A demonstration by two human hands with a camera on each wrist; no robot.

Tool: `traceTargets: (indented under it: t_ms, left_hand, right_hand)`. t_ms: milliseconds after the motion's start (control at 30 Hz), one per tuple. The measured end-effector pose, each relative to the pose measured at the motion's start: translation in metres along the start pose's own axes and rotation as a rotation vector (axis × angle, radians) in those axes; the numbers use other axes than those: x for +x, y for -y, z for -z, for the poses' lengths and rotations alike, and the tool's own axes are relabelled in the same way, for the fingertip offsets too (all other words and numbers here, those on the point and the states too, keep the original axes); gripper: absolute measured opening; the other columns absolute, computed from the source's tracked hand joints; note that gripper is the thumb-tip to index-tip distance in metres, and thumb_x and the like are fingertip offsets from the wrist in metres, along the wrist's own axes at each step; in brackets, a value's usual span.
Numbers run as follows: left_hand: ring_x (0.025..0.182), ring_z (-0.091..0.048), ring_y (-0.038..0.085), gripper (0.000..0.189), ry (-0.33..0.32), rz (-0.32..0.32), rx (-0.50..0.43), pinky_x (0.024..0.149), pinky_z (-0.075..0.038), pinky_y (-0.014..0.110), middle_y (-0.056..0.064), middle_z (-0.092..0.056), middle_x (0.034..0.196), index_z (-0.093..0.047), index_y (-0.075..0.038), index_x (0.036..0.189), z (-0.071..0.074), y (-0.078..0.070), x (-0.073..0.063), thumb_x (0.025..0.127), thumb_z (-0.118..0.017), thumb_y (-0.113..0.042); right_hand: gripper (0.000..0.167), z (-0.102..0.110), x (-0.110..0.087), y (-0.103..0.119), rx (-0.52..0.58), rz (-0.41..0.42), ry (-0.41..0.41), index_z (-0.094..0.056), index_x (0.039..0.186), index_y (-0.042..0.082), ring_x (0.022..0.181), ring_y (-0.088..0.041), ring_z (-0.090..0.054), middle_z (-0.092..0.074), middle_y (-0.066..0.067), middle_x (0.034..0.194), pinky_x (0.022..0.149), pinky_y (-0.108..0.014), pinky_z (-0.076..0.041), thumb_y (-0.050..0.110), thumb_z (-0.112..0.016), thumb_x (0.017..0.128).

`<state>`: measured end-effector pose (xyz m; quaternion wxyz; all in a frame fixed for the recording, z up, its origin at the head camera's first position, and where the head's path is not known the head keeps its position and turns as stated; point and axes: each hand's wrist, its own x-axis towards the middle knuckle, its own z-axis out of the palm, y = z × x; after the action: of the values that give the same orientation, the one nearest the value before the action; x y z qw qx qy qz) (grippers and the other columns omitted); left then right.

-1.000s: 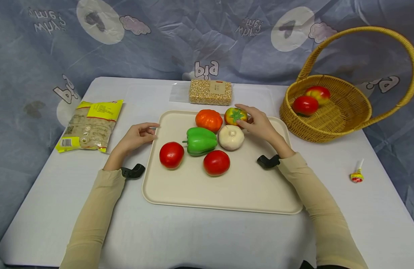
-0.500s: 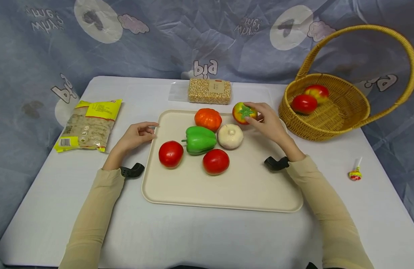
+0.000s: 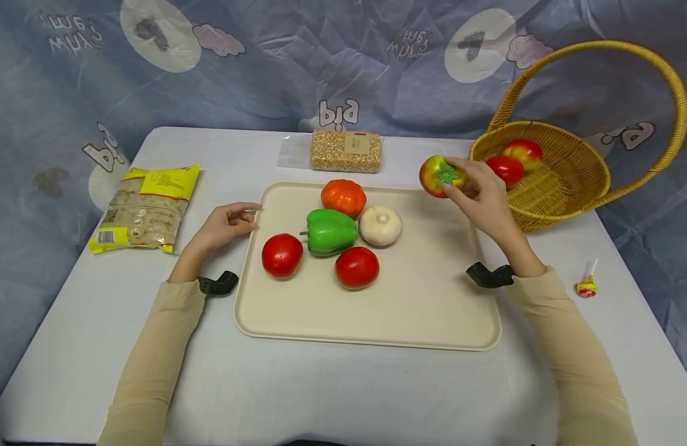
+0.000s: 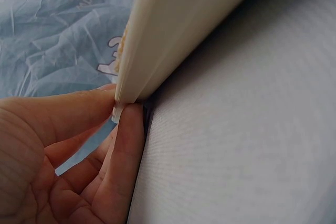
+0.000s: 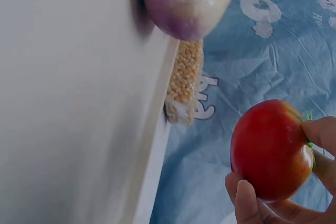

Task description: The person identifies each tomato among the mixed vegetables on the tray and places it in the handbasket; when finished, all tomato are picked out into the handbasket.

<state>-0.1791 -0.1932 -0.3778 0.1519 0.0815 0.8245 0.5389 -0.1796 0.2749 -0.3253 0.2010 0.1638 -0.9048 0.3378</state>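
Note:
My right hand (image 3: 479, 192) pinches a red-and-yellow tomato (image 3: 439, 178) with a green star-shaped top, above the back right corner of the beige tray (image 3: 421, 310). In the right wrist view the tomato (image 5: 270, 150) sits between thumb and fingertips, against the backdrop. At the tray's left rim is my left hand (image 3: 223, 228); the left wrist view shows its fingertips (image 4: 128, 116) pinching the rim (image 4: 128, 85). On the tray lie an orange pumpkin (image 3: 343, 197), a green bell pepper (image 3: 332, 232), a white-and-purple bulb (image 3: 380, 227) and two red tomatoes (image 3: 357, 268).
A yellow wicker basket (image 3: 566, 217) with a tall handle holds two red fruits (image 3: 506, 170) at the back right. Behind the tray lies a pack of corn kernels (image 3: 343, 152). A yellow bag (image 3: 148, 207) lies left, a lollipop (image 3: 586, 287) right.
The right hand has lifted the red-and-yellow tomato from beside the pumpkin and bulb and carried it right, towards the basket. The left hand has stayed at the tray's rim.

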Motion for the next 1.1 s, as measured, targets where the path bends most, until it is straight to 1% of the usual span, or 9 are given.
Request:
traceTargets:
  t_ms: [133, 333, 400, 467, 567, 633, 900, 1000, 1100]
  left_hand:
    - [0.067, -0.052, 0.000, 0.042, -0.005, -0.006, -0.007, 0.064, -0.047, 0.012, 0.003, -0.056, 0.087, -0.050, 0.006, 0.129, 0.001, 0.005, 0.002, 0.088, -0.058, -0.001]
    - [0.068, -0.051, -0.001, 0.044, -0.009, -0.013, 0.009, 0.063, -0.046, 0.012, 0.000, -0.056, 0.088, -0.050, 0.002, 0.131, 0.005, 0.026, 0.014, 0.089, -0.059, -0.004]
    - [0.068, -0.052, -0.001, 0.045, -0.010, -0.016, 0.015, 0.063, -0.046, 0.012, -0.001, -0.056, 0.088, -0.050, 0.002, 0.132, 0.005, 0.030, 0.015, 0.089, -0.059, -0.006]
    - [0.068, -0.052, -0.001, 0.045, -0.011, -0.018, 0.014, 0.063, -0.046, 0.011, -0.001, -0.056, 0.089, -0.050, 0.001, 0.132, 0.004, 0.031, 0.016, 0.089, -0.060, -0.006]
    - [0.069, -0.053, -0.001, 0.045, -0.016, -0.021, 0.011, 0.064, -0.046, 0.011, -0.001, -0.056, 0.089, -0.050, 0.000, 0.132, 0.004, 0.030, 0.016, 0.089, -0.060, -0.006]
    - [0.069, -0.053, -0.002, 0.045, -0.019, -0.023, 0.015, 0.064, -0.046, 0.011, -0.001, -0.056, 0.089, -0.050, 0.000, 0.132, 0.004, 0.030, 0.016, 0.089, -0.060, -0.006]
    - [0.069, -0.052, 0.000, 0.044, -0.016, -0.017, 0.010, 0.064, -0.047, 0.012, 0.001, -0.056, 0.090, -0.050, 0.000, 0.132, 0.004, 0.033, 0.017, 0.089, -0.060, -0.005]
    - [0.069, -0.052, 0.000, 0.044, -0.015, -0.016, 0.017, 0.064, -0.047, 0.012, 0.002, -0.056, 0.091, -0.050, 0.000, 0.132, 0.004, 0.033, 0.017, 0.089, -0.060, -0.007]
    - [0.069, -0.051, 0.000, 0.044, -0.018, -0.009, 0.014, 0.064, -0.047, 0.012, 0.001, -0.056, 0.091, -0.051, -0.001, 0.132, 0.003, 0.032, 0.015, 0.089, -0.060, -0.007]
  right_hand:
    - [0.045, 0.013, -0.002, -0.003, -0.018, -0.014, -0.053, -0.059, 0.127, 0.018, 0.072, 0.012, -0.045, -0.059, -0.017, 0.118, 0.066, -0.002, -0.038, 0.010, -0.067, 0.083]
    - [0.044, 0.028, -0.007, -0.011, -0.027, -0.052, -0.113, -0.060, 0.127, 0.020, 0.070, 0.014, -0.045, -0.059, -0.017, 0.118, 0.065, 0.000, -0.037, 0.013, -0.065, 0.084]
    - [0.043, 0.033, -0.010, -0.014, -0.026, -0.056, -0.136, -0.060, 0.127, 0.020, 0.067, 0.015, -0.045, -0.061, -0.009, 0.114, 0.064, -0.001, -0.038, 0.013, -0.066, 0.084]
    - [0.043, 0.039, -0.012, -0.017, -0.030, -0.063, -0.157, -0.061, 0.126, 0.020, 0.065, 0.015, -0.045, -0.060, 0.006, 0.110, 0.063, -0.001, -0.038, 0.013, -0.066, 0.084]
    - [0.043, 0.047, -0.014, -0.021, -0.047, -0.089, -0.182, -0.061, 0.125, 0.021, 0.065, 0.015, -0.044, -0.049, 0.028, 0.103, 0.062, -0.001, -0.037, 0.014, -0.066, 0.084]
    - [0.043, 0.052, -0.016, -0.025, -0.057, -0.117, -0.192, -0.061, 0.126, 0.022, 0.065, 0.015, -0.044, -0.044, 0.033, 0.100, 0.062, 0.000, -0.036, 0.014, -0.066, 0.084]
    - [0.044, 0.065, -0.021, -0.042, -0.091, -0.207, -0.193, -0.059, 0.128, 0.026, 0.064, 0.014, -0.042, -0.041, 0.031, 0.093, 0.062, -0.002, -0.034, 0.018, -0.064, 0.085]
    - [0.046, 0.068, -0.021, -0.049, -0.119, -0.246, -0.150, -0.056, 0.131, 0.027, 0.066, 0.011, -0.040, -0.039, 0.030, 0.092, 0.064, -0.004, -0.032, 0.022, -0.063, 0.086]
    - [0.047, 0.071, -0.019, -0.057, -0.150, -0.300, -0.079, -0.053, 0.134, 0.026, 0.066, 0.009, -0.038, -0.042, 0.019, 0.094, 0.063, -0.009, -0.032, 0.027, -0.061, 0.088]
